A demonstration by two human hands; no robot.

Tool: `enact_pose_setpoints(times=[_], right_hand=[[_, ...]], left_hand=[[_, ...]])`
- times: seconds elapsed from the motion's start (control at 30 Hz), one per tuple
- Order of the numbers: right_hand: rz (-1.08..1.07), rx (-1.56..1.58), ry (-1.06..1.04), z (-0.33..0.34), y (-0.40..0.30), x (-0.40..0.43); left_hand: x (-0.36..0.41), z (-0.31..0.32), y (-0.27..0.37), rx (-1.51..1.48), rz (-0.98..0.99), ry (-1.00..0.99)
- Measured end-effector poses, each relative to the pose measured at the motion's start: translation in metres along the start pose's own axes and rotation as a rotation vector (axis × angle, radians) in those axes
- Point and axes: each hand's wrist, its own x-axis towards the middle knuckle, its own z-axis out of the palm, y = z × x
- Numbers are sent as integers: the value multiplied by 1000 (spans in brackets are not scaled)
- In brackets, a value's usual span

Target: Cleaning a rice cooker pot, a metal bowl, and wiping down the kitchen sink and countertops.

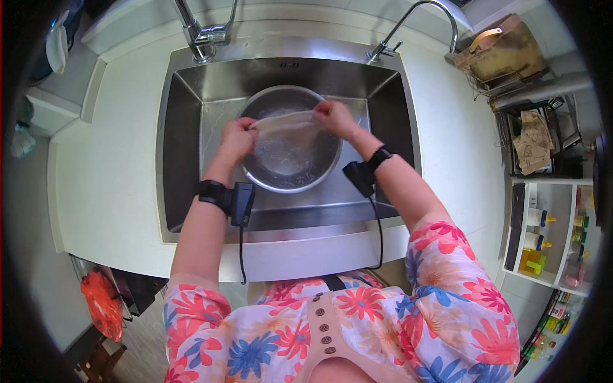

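Stretched between my two hands is a thin whitish sheet [289, 125], perhaps a cloth; its exact kind I cannot tell. My left hand [238, 140] pinches one end over the left rim of a round metal basin [306, 184]. The other end is gripped by my right hand [334, 117], above the basin's upper right rim. Water [287, 163] with ripples or bubbles lies in the basin under the sheet. The basin rests on the floor of a stainless steel sink [218, 158]. A black device is strapped to each of my wrists.
Behind the sink stand a chrome faucet [203, 38] at left and a slim gooseneck tap [407, 24] at right. White countertop [110, 182] flanks the sink. Right of it are a wire rack [498, 86] and shelves [550, 230] with bottles. A red plastic bag [103, 301] hangs lower left.
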Motion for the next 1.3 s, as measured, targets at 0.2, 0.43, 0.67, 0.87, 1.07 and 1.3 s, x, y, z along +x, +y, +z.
enact_pose_setpoints(times=[0.2,0.43,0.67,0.87,1.07,1.3], right_hand=[[-33,-527,-288,60,31,-7],[80,56,-121,-7,-11,4],[-18,391,-118,-53,-46,-15],[337,766,-286,21,-42,-24],[9,-232,-51,64,21,-9],[17,-215,-204,57,-34,-12]], left_hand=[[12,32,-35,976,164,-13],[7,7,-19,-62,-66,91],[-16,-8,19,-211,181,71],[-29,50,1,-656,-22,-111],[-27,48,-20,-791,-287,-155],[-31,55,-24,-820,-415,-36]])
